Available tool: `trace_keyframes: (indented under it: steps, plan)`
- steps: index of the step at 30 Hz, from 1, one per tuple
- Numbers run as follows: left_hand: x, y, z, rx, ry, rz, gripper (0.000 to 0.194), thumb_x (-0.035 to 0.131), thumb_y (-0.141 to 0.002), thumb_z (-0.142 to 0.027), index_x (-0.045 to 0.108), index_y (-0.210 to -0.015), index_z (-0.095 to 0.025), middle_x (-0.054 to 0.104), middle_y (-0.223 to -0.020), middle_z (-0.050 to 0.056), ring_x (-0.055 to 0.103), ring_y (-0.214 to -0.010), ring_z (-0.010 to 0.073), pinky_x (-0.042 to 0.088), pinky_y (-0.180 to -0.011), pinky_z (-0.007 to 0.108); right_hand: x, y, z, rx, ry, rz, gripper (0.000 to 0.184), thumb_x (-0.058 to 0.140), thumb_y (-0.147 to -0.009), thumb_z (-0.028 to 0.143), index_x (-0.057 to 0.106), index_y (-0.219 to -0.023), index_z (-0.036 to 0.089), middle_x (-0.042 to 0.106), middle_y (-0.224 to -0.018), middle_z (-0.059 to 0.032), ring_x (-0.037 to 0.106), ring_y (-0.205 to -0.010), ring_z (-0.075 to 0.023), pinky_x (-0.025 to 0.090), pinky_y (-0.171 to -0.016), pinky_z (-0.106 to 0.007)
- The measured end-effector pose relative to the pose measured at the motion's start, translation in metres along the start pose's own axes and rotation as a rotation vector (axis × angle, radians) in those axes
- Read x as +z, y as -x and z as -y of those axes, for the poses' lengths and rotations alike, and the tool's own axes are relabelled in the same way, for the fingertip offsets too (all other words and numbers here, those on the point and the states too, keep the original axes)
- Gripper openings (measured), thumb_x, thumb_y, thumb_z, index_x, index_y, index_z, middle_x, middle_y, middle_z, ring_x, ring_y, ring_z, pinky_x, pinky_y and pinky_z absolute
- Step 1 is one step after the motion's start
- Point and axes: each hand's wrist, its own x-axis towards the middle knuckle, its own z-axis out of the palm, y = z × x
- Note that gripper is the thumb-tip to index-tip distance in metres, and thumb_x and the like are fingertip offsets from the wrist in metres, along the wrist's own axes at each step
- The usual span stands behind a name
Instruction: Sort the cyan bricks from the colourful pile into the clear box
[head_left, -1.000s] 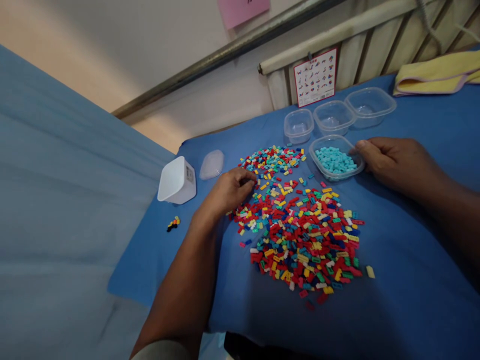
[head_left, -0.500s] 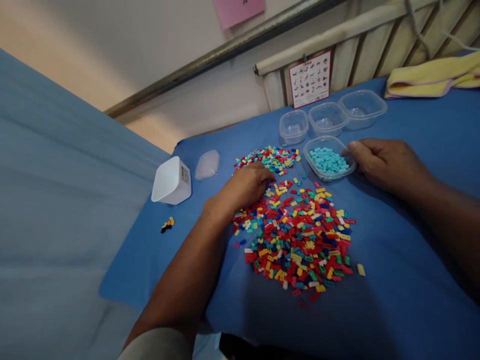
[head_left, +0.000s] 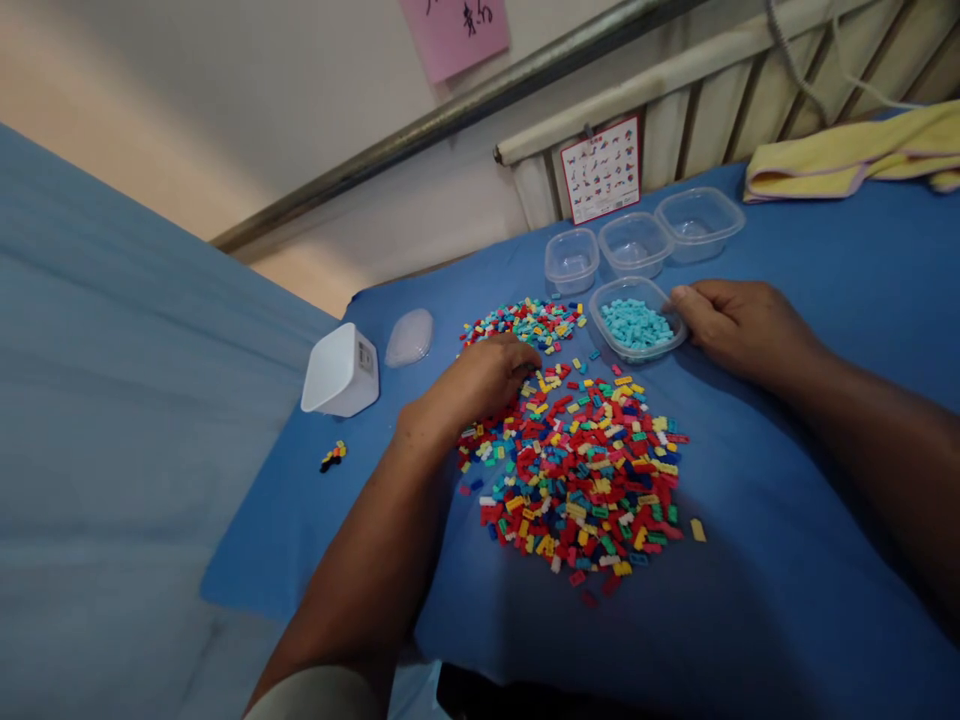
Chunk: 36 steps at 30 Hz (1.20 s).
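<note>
My left hand [head_left: 491,375] rests among the small plastic building bricks, fingers curled down and pressed together. Its fingertips are partly hidden, so what they pinch, if anything, does not show. Just in front of it lies a smaller heap of mixed bricks [head_left: 529,322]; a larger heap of mostly red and yellow bricks [head_left: 592,480] spreads out on the near side. My right hand [head_left: 739,322] is closed on the right rim of a clear plastic container [head_left: 636,352], thumb on top. Light-blue bricks [head_left: 637,325] cover the bottom of that container.
Behind stand three clear containers [head_left: 571,262] in a row. To the left are a white box [head_left: 342,372], a clear lid [head_left: 409,337] and a few black and yellow bricks [head_left: 333,456]. A picture card [head_left: 601,170] leans at the back, near a yellow cloth [head_left: 832,160].
The view has shifted slightly, so most things sit a little further left. My left hand stays low among the bricks, and my right hand keeps its hold on the container rim.
</note>
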Motion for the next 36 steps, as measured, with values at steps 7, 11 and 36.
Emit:
trace_keyframes:
  steps: [7, 11, 36]
  plan:
    - [-0.006, -0.004, 0.008, 0.011, -0.041, 0.04, 0.024, 0.058, -0.102, -0.014, 0.08, -0.111, -0.018, 0.08, -0.114, 0.009, 0.071, -0.106, 0.0238, 0.053, -0.095, 0.036, -0.002, 0.001, 0.004, 0.05, -0.024, 0.032, 0.047, 0.048, -0.105, 0.052, 0.057, -0.069, 0.024, 0.059, -0.067, -0.0026, 0.051, -0.067, -0.0194, 0.029, -0.066, -0.036]
    - [-0.012, -0.004, 0.006, -0.067, 0.134, -0.074, 0.018, 0.061, -0.105, -0.025, 0.079, -0.109, -0.02, 0.08, -0.103, 0.005, 0.069, -0.089, 0.0187, 0.05, -0.082, 0.033, -0.001, 0.0, 0.003, 0.046, -0.016, 0.027, 0.047, 0.049, -0.107, 0.051, 0.057, -0.069, 0.024, 0.061, -0.068, -0.0038, 0.052, -0.068, -0.0202, 0.028, -0.066, -0.036]
    - [-0.019, -0.117, -0.062, 0.199, 0.032, -0.194, 0.04, 0.054, -0.105, -0.012, 0.076, -0.138, -0.018, 0.077, -0.141, 0.011, 0.072, -0.128, 0.0269, 0.055, -0.111, 0.04, 0.0, -0.003, 0.002, 0.003, -0.034, 0.013, 0.048, 0.046, -0.106, 0.054, 0.054, -0.067, 0.028, 0.063, -0.067, -0.0046, 0.055, -0.067, -0.0235, 0.031, -0.065, -0.037]
